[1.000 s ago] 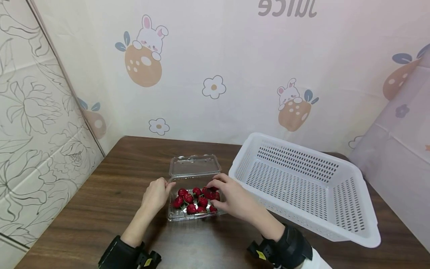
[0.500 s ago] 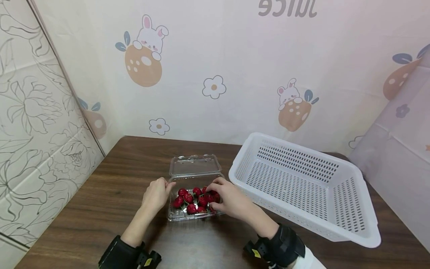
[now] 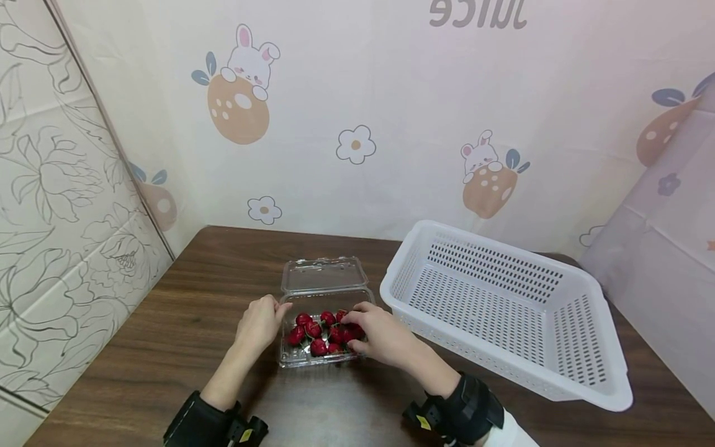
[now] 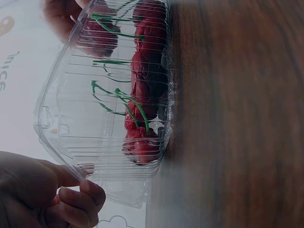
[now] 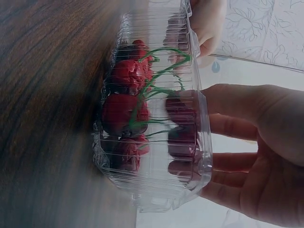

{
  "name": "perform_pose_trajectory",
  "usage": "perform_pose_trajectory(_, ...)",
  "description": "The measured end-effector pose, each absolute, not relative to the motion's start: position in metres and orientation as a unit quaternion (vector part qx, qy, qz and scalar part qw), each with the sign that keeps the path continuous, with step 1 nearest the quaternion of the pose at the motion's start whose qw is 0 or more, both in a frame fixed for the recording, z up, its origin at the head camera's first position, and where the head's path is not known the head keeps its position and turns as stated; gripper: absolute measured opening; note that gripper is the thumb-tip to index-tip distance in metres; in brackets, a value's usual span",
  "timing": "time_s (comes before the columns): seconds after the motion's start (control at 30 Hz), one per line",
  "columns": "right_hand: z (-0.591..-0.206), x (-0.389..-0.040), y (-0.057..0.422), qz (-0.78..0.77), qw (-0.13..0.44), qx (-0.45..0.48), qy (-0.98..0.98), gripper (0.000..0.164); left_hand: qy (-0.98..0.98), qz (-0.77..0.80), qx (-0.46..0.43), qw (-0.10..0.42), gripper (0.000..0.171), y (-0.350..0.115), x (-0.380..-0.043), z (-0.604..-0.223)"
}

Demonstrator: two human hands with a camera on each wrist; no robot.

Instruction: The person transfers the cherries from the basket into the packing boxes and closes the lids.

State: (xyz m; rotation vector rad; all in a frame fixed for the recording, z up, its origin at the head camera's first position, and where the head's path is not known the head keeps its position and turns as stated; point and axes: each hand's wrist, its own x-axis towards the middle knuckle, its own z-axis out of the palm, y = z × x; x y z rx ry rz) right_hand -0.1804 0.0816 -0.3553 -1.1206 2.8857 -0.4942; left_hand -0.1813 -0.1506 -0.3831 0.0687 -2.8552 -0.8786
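A clear plastic clamshell box of cherries sits on the table, its lid folded back behind it. The cherries are dark red with green stems. At the box's left side my left hand pinches the rim between thumb and curled fingers, plainest in the left wrist view. From the right my right hand reaches into the box. In the right wrist view its thumb and fingers are around raised cherries, above the lower cherries. Part of that grip is hidden by the ribbed wall.
Right of the box, close to my right forearm, stands a large white perforated basket. The dark wooden table runs back to a patterned wall cloth. Black bands with cameras circle both wrists.
My right hand has moved slightly left and deeper among the cherries, its fingers closing around some. The left hand, box and basket have stayed put.
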Motion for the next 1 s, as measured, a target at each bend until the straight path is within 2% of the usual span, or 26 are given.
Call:
perform_pose_trajectory(0.53,-0.354,-0.176,0.081,-0.185,-0.026,-0.371,0.910,0.026,-0.952,-0.294,0.018,0.078,0.028,-0.151,-0.181,-0.384)
perform_pose_trajectory(0.8,-0.355,-0.171,0.085,-0.217,-0.059,-0.346,0.911,0.022,-0.953,-0.293,0.021,0.071,0.029,-0.152,-0.179,-0.382)
perform_pose_trajectory(1.0,-0.357,-0.164,0.091,-0.238,-0.106,-0.307,0.915,0.016,-0.956,-0.285,0.020,0.070,0.029,-0.156,-0.176,-0.382)
